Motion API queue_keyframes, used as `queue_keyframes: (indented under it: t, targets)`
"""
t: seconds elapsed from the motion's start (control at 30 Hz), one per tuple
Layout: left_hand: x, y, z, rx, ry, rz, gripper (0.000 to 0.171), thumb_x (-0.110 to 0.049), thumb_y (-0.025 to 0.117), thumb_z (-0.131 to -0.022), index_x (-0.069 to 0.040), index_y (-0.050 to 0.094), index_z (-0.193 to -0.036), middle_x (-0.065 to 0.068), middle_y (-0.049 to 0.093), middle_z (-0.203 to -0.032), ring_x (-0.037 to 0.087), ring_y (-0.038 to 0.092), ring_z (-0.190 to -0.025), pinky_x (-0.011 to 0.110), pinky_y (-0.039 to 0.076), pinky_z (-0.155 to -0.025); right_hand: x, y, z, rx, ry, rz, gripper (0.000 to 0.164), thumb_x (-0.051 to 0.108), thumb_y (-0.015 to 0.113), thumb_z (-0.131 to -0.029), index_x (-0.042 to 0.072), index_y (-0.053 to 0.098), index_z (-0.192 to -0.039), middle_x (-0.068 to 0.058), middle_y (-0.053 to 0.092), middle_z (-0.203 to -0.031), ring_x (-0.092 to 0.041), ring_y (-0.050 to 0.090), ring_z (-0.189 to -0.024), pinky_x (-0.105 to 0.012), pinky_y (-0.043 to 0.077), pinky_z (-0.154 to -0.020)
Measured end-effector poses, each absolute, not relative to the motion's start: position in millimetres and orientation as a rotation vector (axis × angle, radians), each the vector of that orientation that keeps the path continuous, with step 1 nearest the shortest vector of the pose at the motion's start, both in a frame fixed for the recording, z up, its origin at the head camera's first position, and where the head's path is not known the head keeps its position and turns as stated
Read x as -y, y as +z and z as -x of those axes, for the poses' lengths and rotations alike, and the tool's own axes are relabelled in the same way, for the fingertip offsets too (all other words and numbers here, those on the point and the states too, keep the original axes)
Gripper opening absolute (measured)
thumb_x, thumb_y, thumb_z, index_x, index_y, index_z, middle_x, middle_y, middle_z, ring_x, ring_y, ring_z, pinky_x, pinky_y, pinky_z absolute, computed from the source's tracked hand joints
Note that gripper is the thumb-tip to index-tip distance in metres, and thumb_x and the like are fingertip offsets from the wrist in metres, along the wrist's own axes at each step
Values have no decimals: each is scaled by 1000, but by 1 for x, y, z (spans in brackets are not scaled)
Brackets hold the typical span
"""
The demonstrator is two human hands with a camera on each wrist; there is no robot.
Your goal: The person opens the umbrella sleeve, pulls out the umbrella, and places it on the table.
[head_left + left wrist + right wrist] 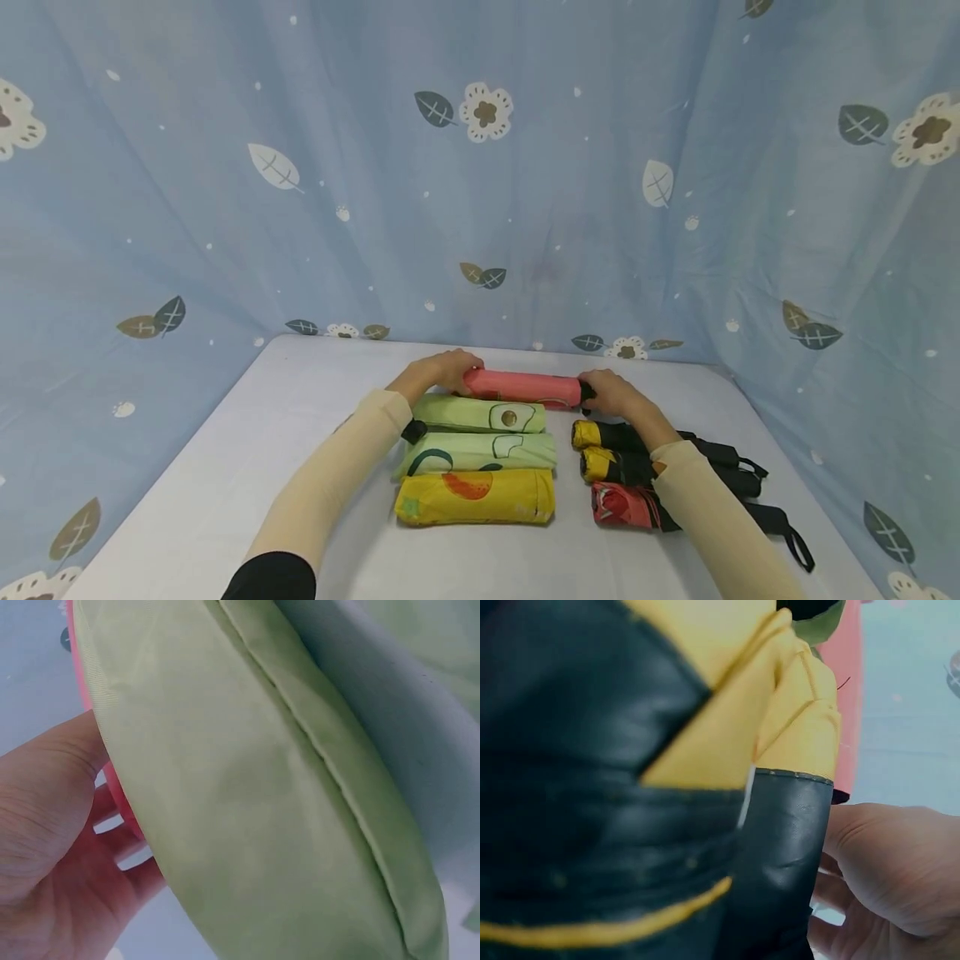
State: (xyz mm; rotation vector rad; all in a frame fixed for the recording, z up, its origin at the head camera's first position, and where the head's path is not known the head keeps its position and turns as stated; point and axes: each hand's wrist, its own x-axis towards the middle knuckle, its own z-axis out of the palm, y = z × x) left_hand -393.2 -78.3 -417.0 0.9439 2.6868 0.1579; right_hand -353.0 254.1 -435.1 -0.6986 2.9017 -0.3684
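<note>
A pink folded umbrella (pixel 525 388) with a black right end lies crosswise at the back of the row. My left hand (pixel 453 370) grips its left end; in the left wrist view the thumb and fingers are partly hidden behind a light green umbrella (pixel 217 787). At the black end, my right hand (pixel 615 394) holds on, its fingertips mostly hidden in the right wrist view by a black-and-yellow umbrella (pixel 787 847). In front of the pink one lie two light green umbrellas, the nearer one (pixel 480 452) below the other, then a yellow umbrella (pixel 495 498).
Under my right forearm lie two black-and-yellow umbrellas (pixel 588 434) and a red-and-black one (pixel 626 506), straps pointing right. All rest on a white table (pixel 262 417). A blue patterned curtain (pixel 555 208) rises behind and at both sides.
</note>
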Motion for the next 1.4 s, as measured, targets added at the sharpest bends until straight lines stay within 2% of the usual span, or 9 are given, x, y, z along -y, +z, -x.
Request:
queue_keyframes:
  t: [0.17, 0.57, 0.8, 1.03, 1.13, 1.2, 1.3, 1.4]
  targets:
    - [85, -415, 392, -2708, 197, -950, 48, -25, 75, -87, -13, 58, -130, 5, 61, -121, 19, 55, -104, 38, 46, -91, -253, -429, 349, -2920, -409, 775, 30, 5, 71, -87, 0, 65, -116, -14, 69, -107, -27, 65, -94, -44, 53, -82]
    - [96, -399, 391, -2745, 355, -984, 49, -27, 77, -82, -11, 60, -125, 4, 63, -113, 16, 55, -92, 32, 47, -81, -264, -398, 345, -2851, -779, 859, 46, 9, 69, -90, -7, 55, -132, -22, 66, -116, -35, 68, -102, -44, 56, -82]
    - [98, -392, 387, -2756, 424, -1018, 41, -26, 77, -81, -14, 61, -118, 2, 65, -102, 14, 56, -82, 30, 45, -72, -273, -391, 340, -2703, -1106, 726, 54, 20, 67, -94, 0, 50, -141, -22, 63, -125, -34, 66, -109, -46, 54, -88]
    - [99, -389, 386, -2766, 463, -1047, 34, -30, 79, -79, -16, 65, -107, -2, 66, -89, 10, 58, -68, 26, 45, -64, -275, -392, 335, -2562, -1381, 454, 68, 38, 69, -91, 6, 45, -145, -20, 58, -134, -31, 59, -120, -52, 45, -103]
    - [99, -388, 387, -2779, 480, -1061, 30, -27, 79, -77, -16, 66, -102, -2, 65, -84, 9, 56, -64, 24, 45, -62, -273, -390, 334, -2456, -1522, 410, 74, 38, 66, -93, 3, 35, -150, -24, 52, -140, -27, 61, -120, -45, 46, -105]
    - [98, -386, 387, -2791, 493, -1070, 27, -25, 79, -76, -15, 66, -98, -2, 64, -81, 9, 54, -62, 24, 43, -61, -270, -389, 333, -2359, -1638, 378, 75, 35, 64, -94, 2, 30, -151, -26, 46, -144, -20, 64, -116, -36, 48, -103]
    - [97, -384, 387, -2799, 511, -1063, 25, -23, 77, -76, -14, 65, -95, -2, 63, -79, 10, 52, -61, 24, 42, -59, -263, -388, 332, -2205, -1832, 296, 71, 29, 63, -96, -1, 29, -151, -26, 37, -150, -10, 66, -107, -25, 50, -98]
    - [96, -384, 387, -2798, 530, -1056, 24, -22, 76, -76, -14, 63, -95, -1, 62, -79, 10, 52, -61, 24, 41, -59, -255, -386, 330, -2095, -1979, 192, 71, 28, 64, -95, -2, 30, -150, -23, 28, -155, -5, 65, -104, -20, 50, -96]
